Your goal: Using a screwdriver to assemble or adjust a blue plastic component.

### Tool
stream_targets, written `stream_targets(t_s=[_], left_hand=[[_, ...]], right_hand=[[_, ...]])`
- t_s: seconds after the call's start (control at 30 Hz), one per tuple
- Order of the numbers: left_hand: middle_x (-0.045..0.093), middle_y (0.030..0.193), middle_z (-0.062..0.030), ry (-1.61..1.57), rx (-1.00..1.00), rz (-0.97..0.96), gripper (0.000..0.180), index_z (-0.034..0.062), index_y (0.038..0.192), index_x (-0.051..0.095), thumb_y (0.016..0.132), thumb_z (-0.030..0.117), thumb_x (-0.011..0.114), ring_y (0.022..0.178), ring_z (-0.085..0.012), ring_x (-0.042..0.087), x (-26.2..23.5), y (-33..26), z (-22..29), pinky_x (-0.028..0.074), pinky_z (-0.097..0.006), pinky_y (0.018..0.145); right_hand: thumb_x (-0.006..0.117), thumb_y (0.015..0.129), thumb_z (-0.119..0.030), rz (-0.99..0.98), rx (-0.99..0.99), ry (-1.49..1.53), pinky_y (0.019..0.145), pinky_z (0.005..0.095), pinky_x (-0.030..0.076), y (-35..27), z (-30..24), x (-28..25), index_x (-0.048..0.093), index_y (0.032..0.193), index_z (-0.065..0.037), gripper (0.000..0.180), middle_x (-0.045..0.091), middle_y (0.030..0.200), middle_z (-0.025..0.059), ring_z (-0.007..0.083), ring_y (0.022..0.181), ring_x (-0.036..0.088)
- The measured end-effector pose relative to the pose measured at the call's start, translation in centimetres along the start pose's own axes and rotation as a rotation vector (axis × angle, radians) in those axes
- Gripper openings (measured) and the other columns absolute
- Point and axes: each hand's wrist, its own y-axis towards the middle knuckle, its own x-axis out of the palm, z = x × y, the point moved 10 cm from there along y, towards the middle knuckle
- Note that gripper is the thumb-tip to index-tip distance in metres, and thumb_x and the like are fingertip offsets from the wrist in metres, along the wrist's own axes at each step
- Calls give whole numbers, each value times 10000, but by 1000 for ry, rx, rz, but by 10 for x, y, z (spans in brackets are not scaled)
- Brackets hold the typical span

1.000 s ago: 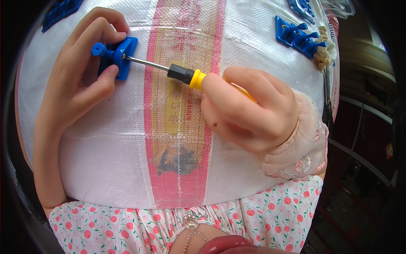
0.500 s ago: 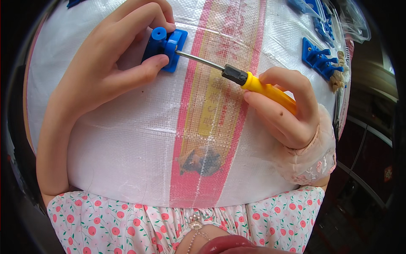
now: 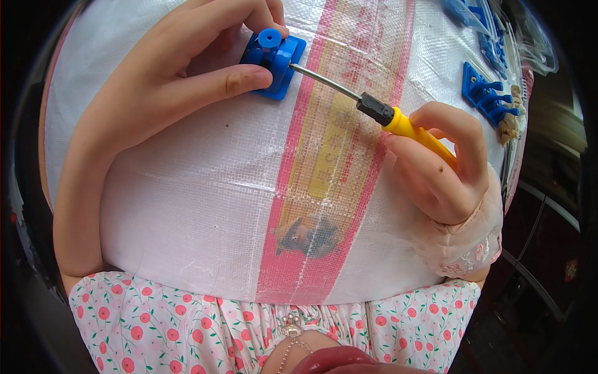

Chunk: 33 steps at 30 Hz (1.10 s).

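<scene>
My left hand (image 3: 180, 75) grips a blue plastic part (image 3: 281, 60) with a square base and a round upright post, thumb on its near side and fingers on its far side. In my right hand (image 3: 445, 159) is a screwdriver (image 3: 408, 126) with a yellow handle, a black collar and a thin metal shaft. The shaft slants up to the left, and its tip meets the right side of the blue part's raised middle. Whether a screw sits at the tip is too small to tell.
At the far right lie another blue plastic piece with prongs (image 3: 486, 93), clear plastic bags (image 3: 532, 43) with blue parts, and a beige bundle (image 3: 511, 121). A white woven sheet (image 3: 180, 206) with a pink and yellow stripe (image 3: 268, 274) covers the work surface.
In the picture, both hands, the blue part and the screwdriver sit further right, along with the sheet's stripe and the far-right pieces. The screwdriver tip stays against the blue part.
</scene>
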Motion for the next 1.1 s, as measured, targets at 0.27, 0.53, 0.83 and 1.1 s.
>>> stream_targets(t_s=[0.27,0.53,0.83,1.1], left_hand=[[522,1125,-117,-43,-7,-7,351,53,1068,574,863,276,751,1034,-199,520,-1,0,-2,435,-307,852],[528,1124,-118,-179,42,-34,338,52,1070,581,857,247,758,1022,-195,526,3,0,-24,440,-295,833],[558,1120,-106,-95,59,-31,328,52,1071,601,840,208,774,1021,-191,535,0,1,-16,446,-291,823],[569,1121,-110,-39,49,-5,336,53,1086,605,839,205,775,1016,-195,538,-2,1,-8,452,-289,808]], right_hand=[[757,652,22,-5,-35,-11,689,265,544,0,-2,0,691,926,-8,283,552,1068,169,246,846,624],[761,656,8,-10,-49,-27,686,271,540,1,-4,0,691,933,-8,286,549,1080,165,248,843,621],[733,716,82,1,27,124,710,277,546,-3,5,2,666,1048,9,346,564,1102,185,250,864,637],[707,779,116,45,108,252,737,282,549,-2,14,-4,626,1086,21,332,603,1079,199,253,880,659]])
